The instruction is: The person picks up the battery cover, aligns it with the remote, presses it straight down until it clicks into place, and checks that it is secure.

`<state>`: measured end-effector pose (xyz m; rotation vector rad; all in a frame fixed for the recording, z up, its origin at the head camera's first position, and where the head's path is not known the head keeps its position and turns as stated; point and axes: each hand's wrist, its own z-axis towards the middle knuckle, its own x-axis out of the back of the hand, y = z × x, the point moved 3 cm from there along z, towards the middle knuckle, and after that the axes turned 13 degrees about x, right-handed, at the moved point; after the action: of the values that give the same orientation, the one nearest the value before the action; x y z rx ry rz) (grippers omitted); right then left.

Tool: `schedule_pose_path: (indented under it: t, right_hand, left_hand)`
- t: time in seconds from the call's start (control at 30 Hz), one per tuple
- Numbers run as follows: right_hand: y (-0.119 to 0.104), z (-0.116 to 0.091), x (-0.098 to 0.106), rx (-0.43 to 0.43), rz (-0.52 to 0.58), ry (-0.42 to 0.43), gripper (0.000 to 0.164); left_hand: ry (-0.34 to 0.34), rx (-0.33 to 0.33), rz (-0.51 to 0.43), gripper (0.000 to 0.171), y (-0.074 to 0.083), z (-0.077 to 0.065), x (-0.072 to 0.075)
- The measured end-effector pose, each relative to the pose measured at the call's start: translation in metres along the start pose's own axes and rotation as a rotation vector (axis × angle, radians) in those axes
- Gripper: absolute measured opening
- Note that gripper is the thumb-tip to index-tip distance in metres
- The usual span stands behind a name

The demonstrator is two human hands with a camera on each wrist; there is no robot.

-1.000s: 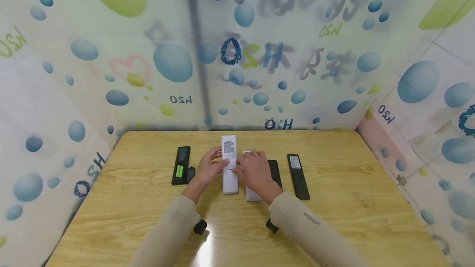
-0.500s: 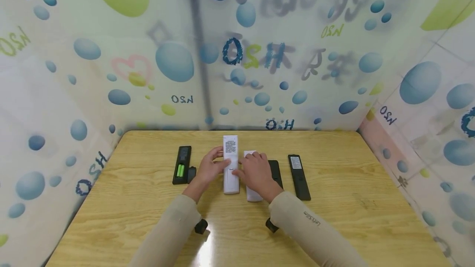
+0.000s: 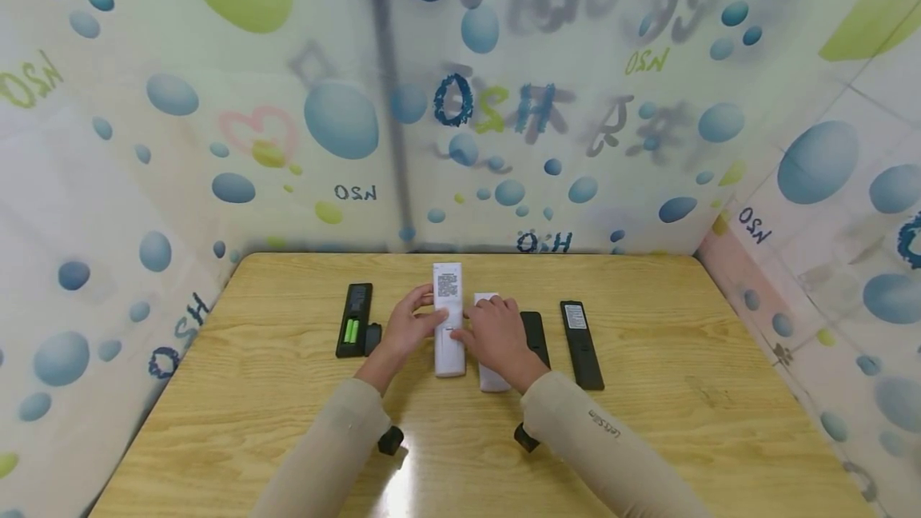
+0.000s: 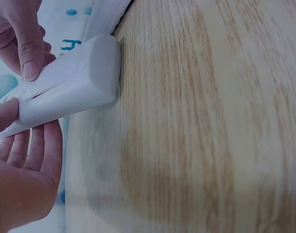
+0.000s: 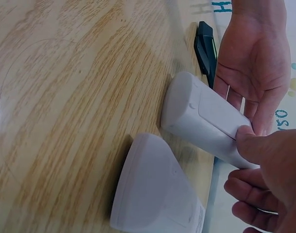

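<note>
A white remote control (image 3: 449, 358) lies back side up at the middle of the table, its printed label facing up. My left hand (image 3: 403, 330) grips it from the left, thumb on top and fingers along the side in the left wrist view. From the right, my right hand (image 3: 500, 334) holds it with the thumb on the battery cover (image 5: 218, 110) and the other fingers curled at the far side. A narrow dark slit shows along the cover's edge in the left wrist view. Under my right forearm, a second white remote (image 3: 492, 379) is partly hidden.
On the left, a black remote (image 3: 356, 302) has its battery compartment uncovered, with green batteries (image 3: 351, 332) inside. A small dark piece (image 3: 373, 337) stands beside it. Two more black remotes are at the right: one (image 3: 535, 336) partly behind my hand, the other (image 3: 584, 358) farther out.
The whole head view has shifted slightly. Both hands keep their places on the white remote, and the right thumb stays on the battery cover.
</note>
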<state>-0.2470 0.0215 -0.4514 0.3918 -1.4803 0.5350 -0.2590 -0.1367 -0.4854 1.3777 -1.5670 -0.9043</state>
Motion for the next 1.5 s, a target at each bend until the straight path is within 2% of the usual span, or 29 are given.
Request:
schedule_pose_path:
  t: [0.37,1.1,1.3,1.5]
  right_hand:
    - [-0.0002,0.0014,-0.0009,-0.036,0.010,0.013,0.043]
    - [0.0041,0.0029,-0.0030,-0.027,0.107,0.022,0.049]
    - [0.0055,0.0047,-0.0011,-0.046,0.168,0.058,0.039]
    - [0.0044,0.0066,0.0015,-0.062,0.182,0.051,0.035]
  left_hand:
    - [0.002,-0.011,0.002,0.052,0.0010,-0.0008,0.0003]
    - [-0.014,-0.029,-0.002,0.052,0.0010,-0.0039,0.0000]
    - [-0.046,-0.033,0.002,0.054,0.0048,-0.0076,-0.0001]
    - [-0.065,-0.007,0.032,0.057,0.0086,-0.0094,0.0015]
